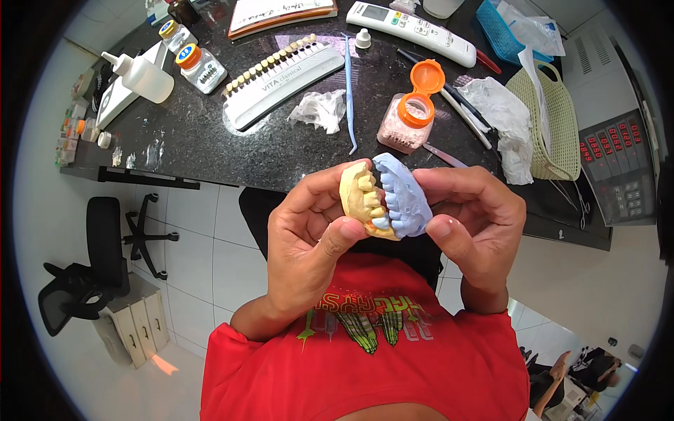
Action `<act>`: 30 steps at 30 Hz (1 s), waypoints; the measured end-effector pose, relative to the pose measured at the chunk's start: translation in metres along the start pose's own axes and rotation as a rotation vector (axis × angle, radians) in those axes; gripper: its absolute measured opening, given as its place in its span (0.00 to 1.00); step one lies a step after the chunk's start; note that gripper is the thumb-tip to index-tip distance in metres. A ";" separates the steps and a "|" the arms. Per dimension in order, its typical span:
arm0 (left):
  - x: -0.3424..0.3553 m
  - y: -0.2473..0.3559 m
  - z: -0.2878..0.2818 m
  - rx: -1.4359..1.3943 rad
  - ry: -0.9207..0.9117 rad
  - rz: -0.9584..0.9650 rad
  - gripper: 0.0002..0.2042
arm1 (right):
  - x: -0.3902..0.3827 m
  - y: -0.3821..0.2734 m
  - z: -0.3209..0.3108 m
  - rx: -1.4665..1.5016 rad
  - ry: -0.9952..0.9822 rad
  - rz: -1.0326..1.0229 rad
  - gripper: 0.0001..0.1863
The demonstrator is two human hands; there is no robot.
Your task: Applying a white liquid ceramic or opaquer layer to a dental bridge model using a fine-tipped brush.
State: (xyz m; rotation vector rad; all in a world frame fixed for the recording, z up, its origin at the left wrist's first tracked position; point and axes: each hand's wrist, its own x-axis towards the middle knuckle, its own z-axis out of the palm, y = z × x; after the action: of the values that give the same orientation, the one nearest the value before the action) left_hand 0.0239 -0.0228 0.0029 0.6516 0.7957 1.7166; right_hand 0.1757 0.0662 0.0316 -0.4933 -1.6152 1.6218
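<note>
My left hand (305, 238) grips a yellow dental cast (357, 193), thumb at its lower side; the cast has a row of teeth, with a pale blue piece and a bit of orange near its lower end. My right hand (481, 228) holds a light blue dental cast (404, 196), its row of teeth facing the yellow one. The two casts are held side by side, close together, in front of the counter's edge. Just beyond them stand an open jar of pink grains (399, 137) with an orange lid and a blue plastic dental instrument (349, 98).
On the dark counter (196, 144) lie a shade guide (281, 88), a squeeze bottle (147, 81), small jars, crumpled tissues, a remote, tools and baskets (533, 119). A machine with red displays (611, 168) stands right, an office chair (102, 259) left. Another person's limb (551, 386) shows lower right.
</note>
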 end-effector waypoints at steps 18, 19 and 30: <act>-0.001 0.001 -0.001 0.052 -0.039 0.040 0.22 | -0.002 -0.002 0.000 -0.069 -0.009 -0.088 0.17; -0.001 0.001 -0.002 0.064 -0.047 0.046 0.22 | -0.002 -0.002 0.000 -0.068 -0.011 -0.088 0.17; 0.002 0.006 -0.003 0.091 -0.066 0.067 0.22 | 0.001 0.000 0.001 -0.015 -0.015 -0.100 0.16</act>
State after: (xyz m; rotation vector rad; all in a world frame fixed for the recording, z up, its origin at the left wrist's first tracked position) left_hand 0.0179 -0.0222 0.0058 0.8013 0.8170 1.7176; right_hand 0.1744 0.0656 0.0324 -0.4030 -1.6376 1.5438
